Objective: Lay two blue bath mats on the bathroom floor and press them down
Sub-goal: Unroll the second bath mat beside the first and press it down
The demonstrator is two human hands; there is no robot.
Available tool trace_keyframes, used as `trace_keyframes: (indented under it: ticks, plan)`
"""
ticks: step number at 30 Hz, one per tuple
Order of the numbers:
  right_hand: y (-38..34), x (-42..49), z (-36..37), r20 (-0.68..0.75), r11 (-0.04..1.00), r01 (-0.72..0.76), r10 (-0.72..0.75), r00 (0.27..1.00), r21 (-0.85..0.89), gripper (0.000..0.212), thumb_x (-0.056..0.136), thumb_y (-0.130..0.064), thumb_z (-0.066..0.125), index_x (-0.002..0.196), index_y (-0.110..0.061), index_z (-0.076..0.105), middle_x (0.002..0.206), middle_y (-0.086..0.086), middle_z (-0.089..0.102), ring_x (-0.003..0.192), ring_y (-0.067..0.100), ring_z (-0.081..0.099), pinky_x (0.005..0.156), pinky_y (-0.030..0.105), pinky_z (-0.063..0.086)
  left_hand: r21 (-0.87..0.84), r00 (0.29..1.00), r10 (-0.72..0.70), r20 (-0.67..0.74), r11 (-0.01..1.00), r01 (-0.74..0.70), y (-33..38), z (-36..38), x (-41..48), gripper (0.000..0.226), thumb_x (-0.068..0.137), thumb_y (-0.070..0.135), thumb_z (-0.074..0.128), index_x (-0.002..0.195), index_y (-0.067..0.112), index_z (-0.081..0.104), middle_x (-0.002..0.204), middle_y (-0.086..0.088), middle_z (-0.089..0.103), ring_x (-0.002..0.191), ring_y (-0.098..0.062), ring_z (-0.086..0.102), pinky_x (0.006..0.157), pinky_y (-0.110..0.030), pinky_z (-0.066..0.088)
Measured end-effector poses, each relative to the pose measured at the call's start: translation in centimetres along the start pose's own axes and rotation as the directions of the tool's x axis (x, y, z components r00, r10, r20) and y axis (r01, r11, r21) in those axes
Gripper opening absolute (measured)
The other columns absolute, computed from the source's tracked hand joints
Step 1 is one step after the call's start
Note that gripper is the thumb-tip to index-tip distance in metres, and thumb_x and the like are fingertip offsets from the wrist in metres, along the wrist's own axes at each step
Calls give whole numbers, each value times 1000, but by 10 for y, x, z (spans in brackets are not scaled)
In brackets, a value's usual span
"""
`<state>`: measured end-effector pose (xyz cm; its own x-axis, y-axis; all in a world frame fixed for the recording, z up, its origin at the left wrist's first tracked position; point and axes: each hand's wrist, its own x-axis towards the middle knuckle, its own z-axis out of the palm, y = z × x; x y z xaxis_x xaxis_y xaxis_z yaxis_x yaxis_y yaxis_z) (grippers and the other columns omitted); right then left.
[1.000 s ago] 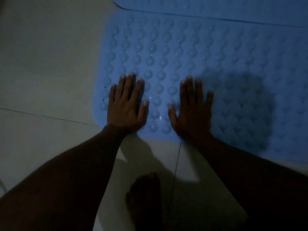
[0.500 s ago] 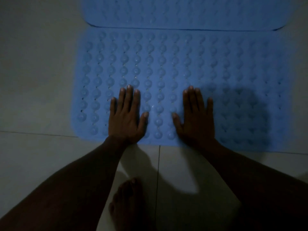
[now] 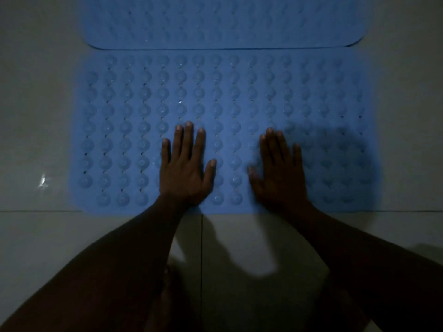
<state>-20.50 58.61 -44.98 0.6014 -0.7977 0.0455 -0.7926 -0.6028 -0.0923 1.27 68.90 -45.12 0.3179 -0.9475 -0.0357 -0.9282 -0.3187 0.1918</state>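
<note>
Both blue bath mats are seen laid on the tiled floor: the near mat fills the middle of the view, and the far mat lies at 12 o'clock, its near edge overlapping or touching the near mat's far edge; which of the two cannot be told. The left hand is spread flat, palm down, on the near mat at about 7 o'clock of its centre, fingers apart and clamped on nothing. The right hand is likewise laid flat and open at about 5 o'clock, slightly blurred.

Compared with a second ago, the mat is now seen square-on and whole, and both hands have been shifted from its near-left corner toward the middle of its near edge. Pressing is therefore judged to be progressing along that edge. The right part of the near mat, under a shadow at 4 o'clock, is probably still to be pressed.
</note>
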Motion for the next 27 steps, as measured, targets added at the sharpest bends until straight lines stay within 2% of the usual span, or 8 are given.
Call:
trace_keyframes:
  ticks: [4,8,10,14,17,21,27]
  plan:
    - [0,0,0,26,1000,-8,8,1000,-7,79,99,-54,39,162,-10,21,171,10,13,158,25,9,124,58,11,-67,1000,9,5,998,-9,25,-13,-3,73,105,52,23,166,14,12,174,-13,2,161,-28,-2,129,-49,-3]
    - [2,-2,2,2,1000,-4,4,1000,25,76,99,-52,39,161,-10,25,170,10,18,158,25,13,124,59,14,-27,997,70,30,997,-69,54,-1,-8,75,105,55,26,166,14,13,174,-11,3,161,-27,-1,128,-56,7]
    - [8,1,-1,-27,998,-31,33,999,62,74,100,-51,37,160,-10,28,169,11,22,157,26,17,124,58,16,17,998,62,32,998,-63,52,7,-6,77,104,57,29,167,16,12,174,-9,2,161,-27,-1,128,-56,7]
    - [36,-10,-10,-29,998,-62,63,998,18,74,101,-51,35,161,-8,25,169,12,20,157,27,16,124,58,15,30,997,63,37,997,-64,54,10,-7,77,104,58,27,167,17,8,174,-10,1,161,-27,-3,128,-57,7]
    - [53,-16,-5,-4,998,-67,67,998,-4,76,101,-53,34,161,-7,22,170,12,17,158,26,12,124,59,15,7,998,66,13,998,-66,56,6,-8,75,104,56,21,166,15,11,174,-12,3,161,-29,0,128,-55,5]
    - [52,-17,-4,36,998,-66,66,997,-16,79,99,-54,36,162,-10,19,170,10,16,158,26,11,125,56,12,-28,994,109,-10,994,-109,80,-10,-4,74,104,55,24,166,14,16,174,-13,6,161,-29,3,129,-54,4]
    - [63,-15,-8,-68,995,-88,91,994,53,74,100,-49,39,160,-9,27,168,11,25,156,26,20,123,54,17,-11,990,131,59,991,-131,105,18,7,77,102,59,32,167,21,13,175,-8,3,161,-28,-2,127,-57,8]
